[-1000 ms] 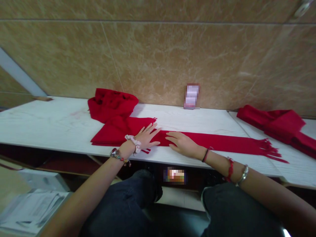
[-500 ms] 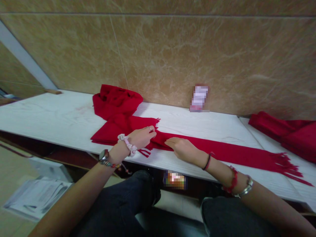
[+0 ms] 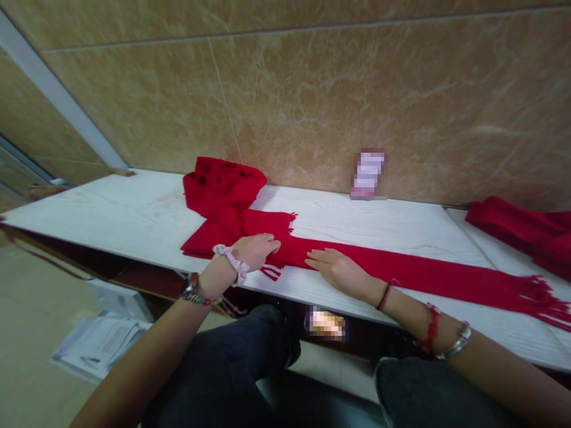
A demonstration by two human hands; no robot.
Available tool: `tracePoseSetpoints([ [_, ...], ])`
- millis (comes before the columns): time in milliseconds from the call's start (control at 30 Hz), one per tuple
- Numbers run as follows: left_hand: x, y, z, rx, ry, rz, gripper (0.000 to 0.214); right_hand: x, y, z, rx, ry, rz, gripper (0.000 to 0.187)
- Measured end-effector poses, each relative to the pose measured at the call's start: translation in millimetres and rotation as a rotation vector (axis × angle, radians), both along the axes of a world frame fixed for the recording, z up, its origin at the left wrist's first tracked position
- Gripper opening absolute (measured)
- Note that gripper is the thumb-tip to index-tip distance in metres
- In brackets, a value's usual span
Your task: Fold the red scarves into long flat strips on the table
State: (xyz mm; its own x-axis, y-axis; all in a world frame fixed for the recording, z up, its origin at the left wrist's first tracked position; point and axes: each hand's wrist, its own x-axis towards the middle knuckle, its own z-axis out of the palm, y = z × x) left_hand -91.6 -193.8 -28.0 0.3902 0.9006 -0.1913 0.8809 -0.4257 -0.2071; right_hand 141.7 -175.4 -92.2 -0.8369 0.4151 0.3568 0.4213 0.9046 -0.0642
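A long red scarf (image 3: 428, 276) with fringed ends lies along the white tabletop. Its left part is folded and crossed over itself, with a bunched loop (image 3: 223, 184) at the back. My left hand (image 3: 255, 252), a ring on one finger, is closed on the scarf near the crossing, its fingers curled into the cloth. To its right, my right hand (image 3: 336, 270) rests flat on the narrow folded strip with fingers stretched out. A short fringe pokes out below my left hand at the front edge.
Another red cloth (image 3: 521, 232) lies folded at the far right of the white table (image 3: 134, 208). A blurred upright card or phone (image 3: 368, 174) leans on the tiled wall (image 3: 357, 95). Papers (image 3: 98, 345) sit low at the left, and a blurred lit object (image 3: 327, 324) is beneath the table edge.
My right hand has gone from a pinch on the scarf to lying flat with its fingers straightened. My left hand stays at the crossing. The whole view has shifted slightly.
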Motion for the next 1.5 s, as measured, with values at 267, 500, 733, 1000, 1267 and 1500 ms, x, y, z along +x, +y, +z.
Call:
tracePoseSetpoints([
  [267, -1.7, -0.4, 6.1, 0.097, -0.004, -0.029, 0.029, 6.8, 2.2, 5.5, 0.126, -0.047, 0.011, 0.038],
  [500, 12.1, -5.3, 2.7, -0.051, 0.03, 0.038, 0.035, 10.4, 5.0, 3.2, 0.045, -0.129, 0.04, 0.039],
  [733, 33.3, 1.8, 1.9, 0.081, -0.05, 0.008, 0.033, 10.6, -2.0, 10.5, -0.102, -0.129, 0.017, 0.041],
  [1000, 44.9, 4.7, -41.7, 0.01, -0.093, -0.025, 0.054, 26.2, -12.3, 12.2, -0.176, -0.223, -0.05, 0.057],
  [1267, 63.4, 9.6, -35.7, 0.041, -0.106, -0.001, 0.053, 59.7, -6.2, 18.5, -0.175, -0.127, -0.358, 0.063],
  [1500, 100.5, 22.2, -54.0, 0.125, -0.246, -0.077, 0.054, 37.3, 5.9, 3.6, -0.132, -0.152, -0.473, 0.056],
])
